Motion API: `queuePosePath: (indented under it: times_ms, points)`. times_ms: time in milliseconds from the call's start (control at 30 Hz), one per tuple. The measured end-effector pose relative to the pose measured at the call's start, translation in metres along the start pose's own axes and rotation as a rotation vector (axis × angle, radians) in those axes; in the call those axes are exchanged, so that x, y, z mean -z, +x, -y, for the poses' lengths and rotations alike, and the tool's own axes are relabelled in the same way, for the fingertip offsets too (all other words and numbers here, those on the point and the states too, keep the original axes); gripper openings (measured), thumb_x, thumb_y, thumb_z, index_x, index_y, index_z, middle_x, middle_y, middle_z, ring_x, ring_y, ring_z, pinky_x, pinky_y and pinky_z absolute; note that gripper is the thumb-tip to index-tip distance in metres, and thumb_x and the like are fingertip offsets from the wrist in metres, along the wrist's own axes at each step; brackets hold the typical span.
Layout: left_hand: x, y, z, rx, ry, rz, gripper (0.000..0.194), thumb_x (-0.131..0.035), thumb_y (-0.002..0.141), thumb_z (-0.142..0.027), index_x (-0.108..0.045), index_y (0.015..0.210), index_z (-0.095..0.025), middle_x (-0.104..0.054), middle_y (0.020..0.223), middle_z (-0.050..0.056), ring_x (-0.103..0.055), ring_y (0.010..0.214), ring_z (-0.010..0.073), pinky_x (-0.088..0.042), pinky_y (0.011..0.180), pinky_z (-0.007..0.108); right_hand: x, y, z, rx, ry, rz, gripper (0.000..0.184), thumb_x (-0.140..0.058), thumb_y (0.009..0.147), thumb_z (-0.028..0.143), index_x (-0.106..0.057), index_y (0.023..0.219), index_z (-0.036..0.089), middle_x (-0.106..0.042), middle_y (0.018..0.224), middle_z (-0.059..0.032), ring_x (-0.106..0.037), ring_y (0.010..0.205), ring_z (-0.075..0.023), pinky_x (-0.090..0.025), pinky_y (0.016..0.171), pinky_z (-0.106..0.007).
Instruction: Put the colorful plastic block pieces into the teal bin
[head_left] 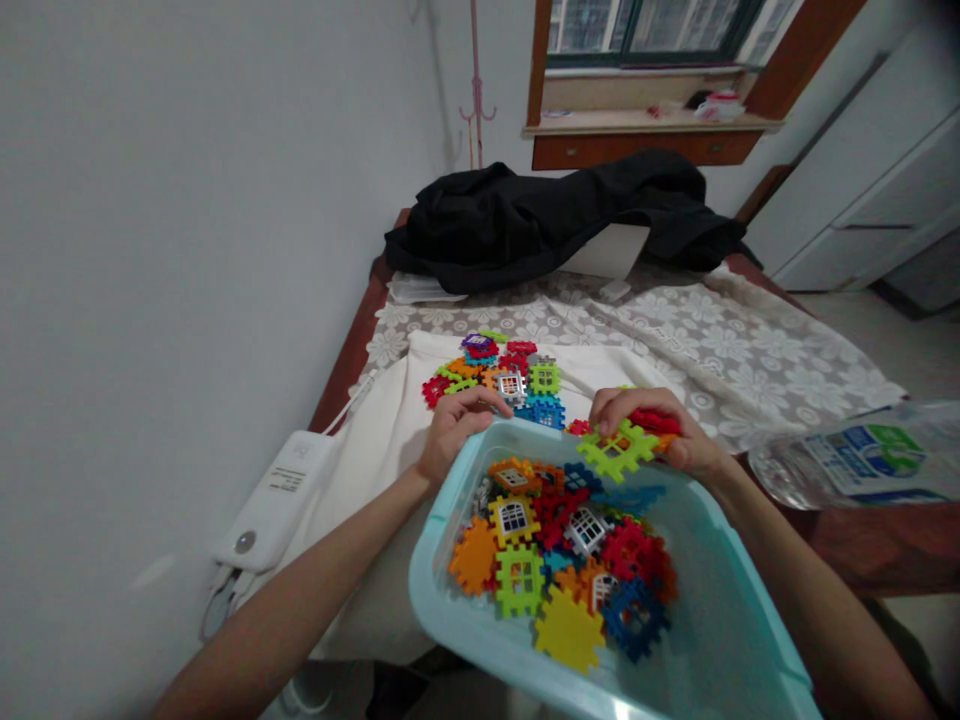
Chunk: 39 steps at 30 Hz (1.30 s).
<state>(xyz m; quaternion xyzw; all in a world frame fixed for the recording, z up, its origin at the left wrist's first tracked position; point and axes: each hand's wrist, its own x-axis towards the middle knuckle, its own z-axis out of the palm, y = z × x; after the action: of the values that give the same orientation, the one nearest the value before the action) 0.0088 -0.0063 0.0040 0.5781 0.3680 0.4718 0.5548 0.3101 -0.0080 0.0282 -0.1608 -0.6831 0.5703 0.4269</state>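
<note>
A light blue plastic bin (750, 610) stands tilted in front of me, with colourful interlocking plastic building pieces (520, 580) inside. My right hand (660, 425), above its far right rim, grips several such pieces, a lime green window piece (617, 450) in front with red and orange ones behind. My left hand (461, 425) is at the far left corner of the rim, thumb and forefinger apart and bent toward the loose pieces (511, 386) heaped on the white cloth beyond. Its other fingers are partly hidden.
A white power strip (274, 500) with cables lies left, by the wall. At right, a large clear plastic bottle (862, 455) lies on its side. Black clothing (555, 220) covers the table's far end, over a floral lace tablecloth (780, 350).
</note>
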Motion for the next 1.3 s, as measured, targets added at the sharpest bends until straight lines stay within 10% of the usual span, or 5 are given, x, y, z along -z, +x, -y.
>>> queuePosePath:
  times_ms: [467,900,1300]
  points:
    - [-0.001,0.000,-0.002,0.001,0.017,-0.013,0.022,-0.069,0.073,-0.031,-0.082,0.084,-0.017,-0.074,0.077,0.006,-0.062,0.071,0.0199,-0.044,0.065,0.029,0.003,0.008,0.002,-0.008,-0.223,0.252,0.071,-0.063,0.087,0.083,-0.080,0.126,0.026,-0.072,0.123,-0.0128,-0.069,0.107,-0.0287,-0.052,0.096,-0.045]
    - [0.001,0.001,0.000,0.003,0.020,0.006,0.022,-0.067,0.076,-0.031,-0.081,0.086,-0.017,-0.076,0.083,0.006,-0.062,0.074,0.0197,-0.044,0.067,0.029,0.005,-0.004,-0.014,-0.120,-0.072,-0.050,0.071,-0.063,0.083,0.086,-0.073,0.109,0.020,-0.072,0.098,-0.0094,-0.066,0.085,-0.0240,-0.053,0.076,-0.035]
    - [0.003,-0.001,0.003,-0.007,0.063,0.012,0.023,-0.065,0.078,-0.032,-0.081,0.088,-0.017,-0.075,0.082,0.006,-0.061,0.074,0.0205,-0.043,0.067,0.029,0.011,0.003,-0.006,-0.025,-0.303,0.025,0.073,-0.051,0.090,0.086,-0.083,0.089,0.020,-0.059,0.089,-0.0069,-0.054,0.072,-0.0199,-0.043,0.067,-0.035]
